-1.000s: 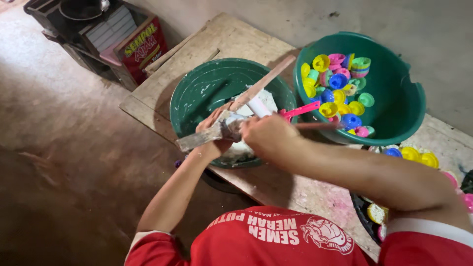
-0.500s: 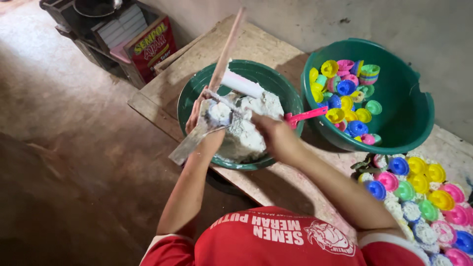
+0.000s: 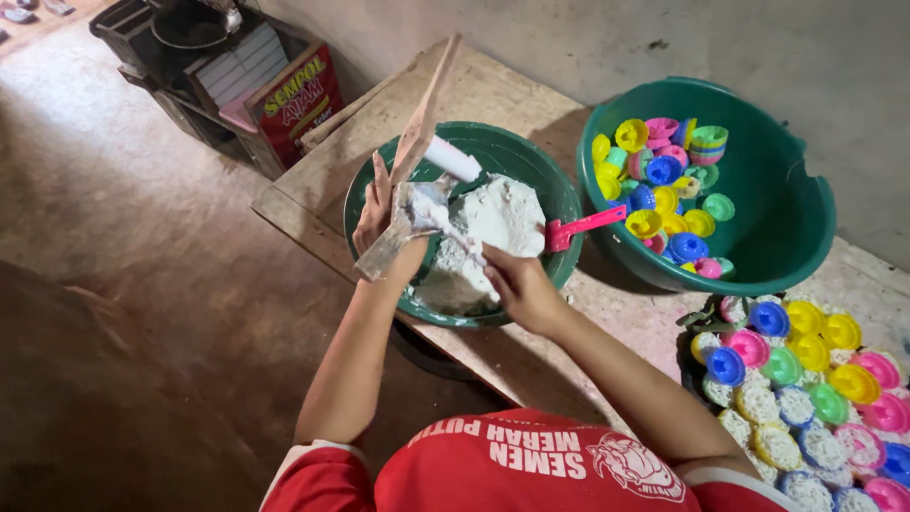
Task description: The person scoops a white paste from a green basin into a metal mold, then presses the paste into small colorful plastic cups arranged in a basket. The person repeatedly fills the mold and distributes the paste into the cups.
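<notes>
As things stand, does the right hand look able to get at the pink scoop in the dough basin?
Probably yes. The right hand is over the basin's near rim, and the pink scoop lies just beyond it on the white dough, with nothing between them.

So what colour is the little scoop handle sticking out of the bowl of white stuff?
Pink. The scoop handle rests on the rim of the green bowl, clearest in the head view.

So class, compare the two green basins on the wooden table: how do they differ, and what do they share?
The shallow basin holds white powder and a pink scoop; the deep basin holds loose coloured plastic moulds. The shallow basin sits at the table edge under both hands, left hand and right hand; the deep basin stands untouched by the wall. Both are round, green plastic.
</notes>
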